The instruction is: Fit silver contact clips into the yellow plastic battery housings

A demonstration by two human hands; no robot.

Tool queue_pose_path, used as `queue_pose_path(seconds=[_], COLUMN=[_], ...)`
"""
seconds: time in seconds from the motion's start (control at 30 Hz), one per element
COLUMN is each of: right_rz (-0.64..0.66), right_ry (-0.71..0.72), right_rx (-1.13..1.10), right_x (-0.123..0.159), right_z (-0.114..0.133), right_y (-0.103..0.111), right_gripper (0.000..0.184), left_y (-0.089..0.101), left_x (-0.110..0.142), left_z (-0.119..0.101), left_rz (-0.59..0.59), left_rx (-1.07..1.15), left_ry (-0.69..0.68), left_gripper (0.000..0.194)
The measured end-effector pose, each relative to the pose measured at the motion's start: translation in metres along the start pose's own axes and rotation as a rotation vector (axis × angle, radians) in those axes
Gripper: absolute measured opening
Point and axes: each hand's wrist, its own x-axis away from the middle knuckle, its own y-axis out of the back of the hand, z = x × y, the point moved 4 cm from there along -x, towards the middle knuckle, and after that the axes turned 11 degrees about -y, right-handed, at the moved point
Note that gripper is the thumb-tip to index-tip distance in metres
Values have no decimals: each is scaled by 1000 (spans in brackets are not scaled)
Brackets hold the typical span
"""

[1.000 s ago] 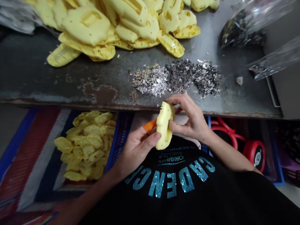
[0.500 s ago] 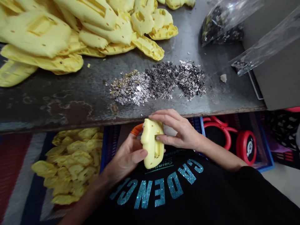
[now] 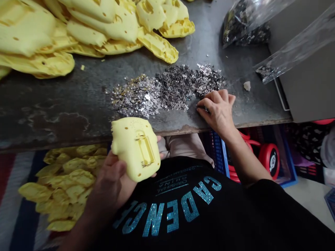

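My left hand (image 3: 115, 177) grips a yellow plastic shell (image 3: 131, 143) with an oblong battery slot, its slotted face turned up toward me, in front of the bench edge. My right hand (image 3: 218, 108) is on the bench at the near side of the right-hand pile of small metal contacts (image 3: 209, 80). Its thumb and forefinger are pinched together; what is between them is too small to make out. Beside that pile lie a darker pile of metal pieces (image 3: 175, 87) and a brighter silver and gold one (image 3: 138, 96).
Many yellow shells (image 3: 104, 28) are heaped at the bench's back left. Clear bags of metal parts (image 3: 243, 24) stand at the back right. Below the bench, more yellow pieces (image 3: 68, 184) lie at left, and a blue crate (image 3: 285, 160) holds red and black items (image 3: 269, 160).
My right hand has left the shell and moved up and right to the metal pieces. My left hand has shifted left, turning the shell's slotted face toward me.
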Motion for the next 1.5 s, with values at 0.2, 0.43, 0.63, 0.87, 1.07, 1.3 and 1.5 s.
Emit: queue_pose_path(seconds=[0.2, 0.43, 0.63, 0.87, 1.07, 1.3, 1.5], right_rz=[34, -13, 67, 103, 88, 68, 129], right_ry=[58, -17, 130, 167, 146, 98, 147], right_rx=[-48, 118, 108, 52, -4, -42, -58], right_x=[12, 13, -5, 1, 19, 25, 18], right_z=[5, -1, 34, 30, 12, 5, 14], right_y=[5, 13, -3, -3, 13, 19, 10], right_gripper=[10, 15, 16, 15, 18, 16, 15], left_y=[6, 5, -5, -3, 3, -4, -11], left_x=[-4, -7, -4, -3, -10, -9, -5], left_z=[8, 18, 16, 16, 17, 15, 13], left_rz=[78, 112, 77, 81, 214, 128, 48], left_rx=[68, 169, 175, 195, 160, 128, 118], left_ry=[-2, -9, -37, -88, -53, -48, -29], left_gripper=[64, 73, 72, 64, 71, 73, 77])
